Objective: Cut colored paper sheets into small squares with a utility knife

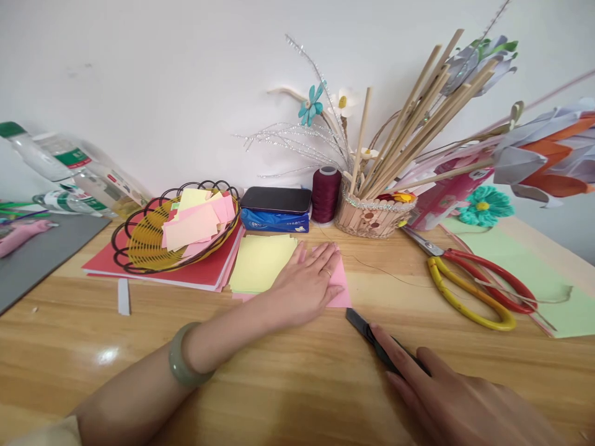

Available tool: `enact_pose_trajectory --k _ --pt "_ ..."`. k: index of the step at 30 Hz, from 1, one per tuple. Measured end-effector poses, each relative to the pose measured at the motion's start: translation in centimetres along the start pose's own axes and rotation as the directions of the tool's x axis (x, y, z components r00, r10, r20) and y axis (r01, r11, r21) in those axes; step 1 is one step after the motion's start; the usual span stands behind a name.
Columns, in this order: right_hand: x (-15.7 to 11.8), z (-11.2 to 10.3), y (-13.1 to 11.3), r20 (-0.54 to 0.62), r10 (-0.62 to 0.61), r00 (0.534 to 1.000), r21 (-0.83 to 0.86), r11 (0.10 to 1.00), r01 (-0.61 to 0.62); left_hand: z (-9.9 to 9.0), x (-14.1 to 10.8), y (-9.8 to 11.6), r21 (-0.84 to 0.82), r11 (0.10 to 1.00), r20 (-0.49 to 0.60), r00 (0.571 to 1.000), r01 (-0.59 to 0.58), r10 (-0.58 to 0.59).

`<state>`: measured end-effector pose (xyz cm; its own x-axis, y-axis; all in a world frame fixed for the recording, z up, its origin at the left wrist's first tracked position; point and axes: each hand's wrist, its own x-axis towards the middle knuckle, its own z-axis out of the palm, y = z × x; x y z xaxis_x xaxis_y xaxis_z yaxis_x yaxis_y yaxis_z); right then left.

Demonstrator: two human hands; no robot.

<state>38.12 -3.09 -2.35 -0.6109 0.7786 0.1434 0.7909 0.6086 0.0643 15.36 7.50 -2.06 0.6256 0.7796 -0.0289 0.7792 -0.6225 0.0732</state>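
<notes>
My left hand [307,282] lies flat with its fingers apart, pressing on a pink paper [341,285] beside a stack of yellow paper [260,263]. It wears a ring, and a green bangle [179,359] circles the wrist. My right hand [446,390] is wrapped round a black utility knife [381,350], index finger along its top. The knife's blade points up and left, its tip close to the pink paper's lower right corner.
A woven basket [144,244] of paper pieces rests on red sheets [100,263]. Behind stand a phone [276,199] on a blue packet, maroon thread [325,195] and a stick-filled pot [369,217]. Scissors [495,310] and green paper [558,291] lie right, bottles [69,161] left.
</notes>
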Motion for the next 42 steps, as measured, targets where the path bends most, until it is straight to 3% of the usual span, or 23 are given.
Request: enact_pose_trajectory --k 22,42 --pt "1.1 -0.6 0.2 0.049 -0.003 0.999 0.004 1.0 0.003 -0.5 0.1 0.2 0.012 1.0 0.043 0.999 0.011 -0.012" --pt "2.4 -1.0 0.7 -0.07 -0.069 0.995 -0.126 0.99 0.06 0.5 0.2 -0.1 0.028 1.0 -0.003 1.0 -0.015 0.015"
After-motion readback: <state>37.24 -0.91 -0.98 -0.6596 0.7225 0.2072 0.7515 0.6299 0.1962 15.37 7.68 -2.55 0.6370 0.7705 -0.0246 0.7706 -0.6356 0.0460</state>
